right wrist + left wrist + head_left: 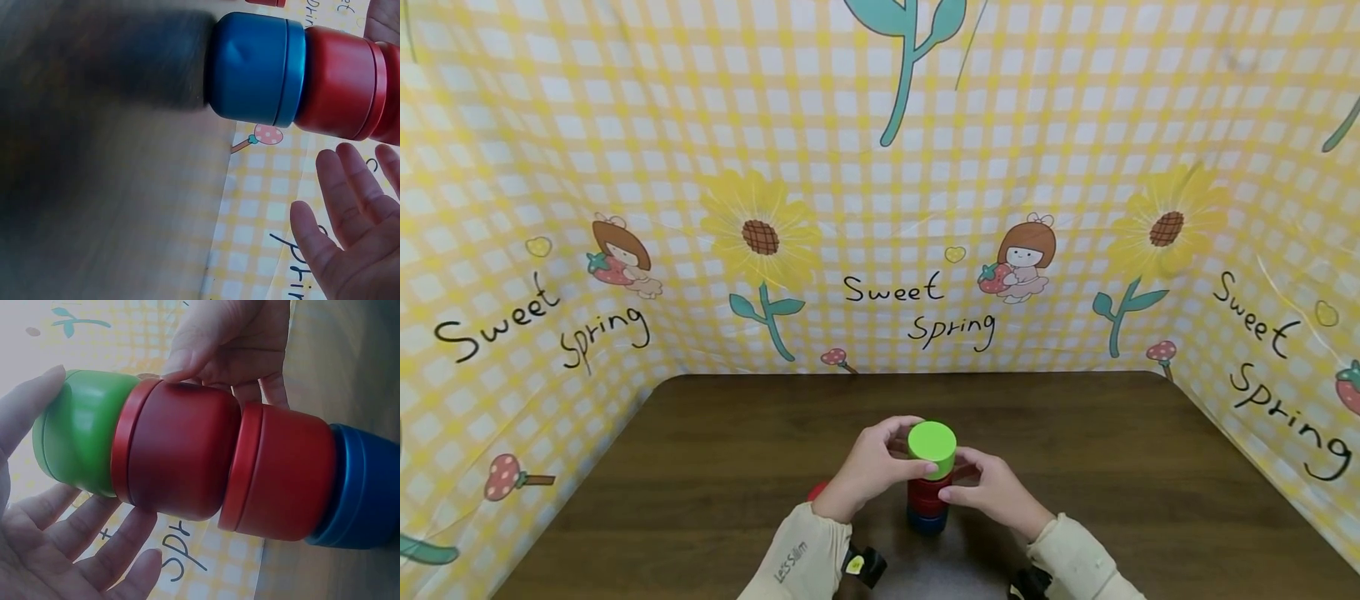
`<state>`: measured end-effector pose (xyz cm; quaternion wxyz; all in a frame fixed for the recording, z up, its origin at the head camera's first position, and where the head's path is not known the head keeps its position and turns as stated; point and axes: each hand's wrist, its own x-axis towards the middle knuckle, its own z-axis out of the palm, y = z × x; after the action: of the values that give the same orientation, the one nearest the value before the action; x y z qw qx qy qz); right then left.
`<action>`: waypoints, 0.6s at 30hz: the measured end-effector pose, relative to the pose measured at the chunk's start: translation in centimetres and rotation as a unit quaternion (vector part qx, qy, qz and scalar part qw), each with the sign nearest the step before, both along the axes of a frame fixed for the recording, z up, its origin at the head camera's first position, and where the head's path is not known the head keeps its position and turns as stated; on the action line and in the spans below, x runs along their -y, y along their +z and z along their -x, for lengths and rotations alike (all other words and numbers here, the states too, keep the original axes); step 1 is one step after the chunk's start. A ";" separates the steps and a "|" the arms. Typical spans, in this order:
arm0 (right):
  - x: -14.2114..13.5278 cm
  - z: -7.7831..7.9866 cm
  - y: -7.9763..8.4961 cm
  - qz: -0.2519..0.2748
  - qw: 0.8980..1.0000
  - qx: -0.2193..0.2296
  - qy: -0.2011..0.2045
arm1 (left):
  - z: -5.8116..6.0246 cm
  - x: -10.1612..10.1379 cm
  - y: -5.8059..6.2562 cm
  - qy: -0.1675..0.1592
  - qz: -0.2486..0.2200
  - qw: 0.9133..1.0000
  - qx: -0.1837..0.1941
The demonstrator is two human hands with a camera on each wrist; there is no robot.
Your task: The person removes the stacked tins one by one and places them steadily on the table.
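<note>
Four-high is avoided here: a single upright stack of round lidded tins stands on the table, a blue tin point(927, 522) at its base. Above it come a lower red tin point(287, 472) and an upper red tin point(184, 450), with a light green tin point(932, 442) on top. My left hand point(883, 458) holds the green tin between thumb and fingers, its other fingertips right at the upper red tin. From the right side, my right hand point(996, 493) has its thumb on the upper red tin's side and its fingers behind the stack.
Another red tin point(817, 490) lies mostly hidden behind my left wrist. The dark wooden table point(737, 433) meets a yellow checked cloth point(865, 217) at its back and sides. Black wrist cameras point(868, 567) sit under the sleeves.
</note>
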<state>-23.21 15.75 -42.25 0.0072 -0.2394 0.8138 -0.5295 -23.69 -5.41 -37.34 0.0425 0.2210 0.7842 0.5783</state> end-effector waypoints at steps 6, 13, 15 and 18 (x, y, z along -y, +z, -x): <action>0.4 0.0 0.2 -0.005 1.000 -0.005 0.005 | 0.0 0.2 0.1 0.003 0.005 1.000 0.000; 0.6 0.1 0.1 -0.013 1.000 -0.009 -0.002 | 0.0 0.3 0.0 0.009 0.008 1.000 -0.004; 0.5 0.1 0.1 -0.013 1.000 -0.012 -0.004 | 0.0 0.3 0.1 0.010 0.007 1.000 -0.006; 0.4 0.0 0.1 -0.013 1.000 -0.017 -0.009 | -0.2 0.2 0.3 0.007 0.004 1.000 -0.007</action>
<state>-23.25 15.34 -42.14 -0.0082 -0.2407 0.8229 -0.5146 -23.53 -5.61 -37.09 0.0336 0.2191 0.7883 0.5740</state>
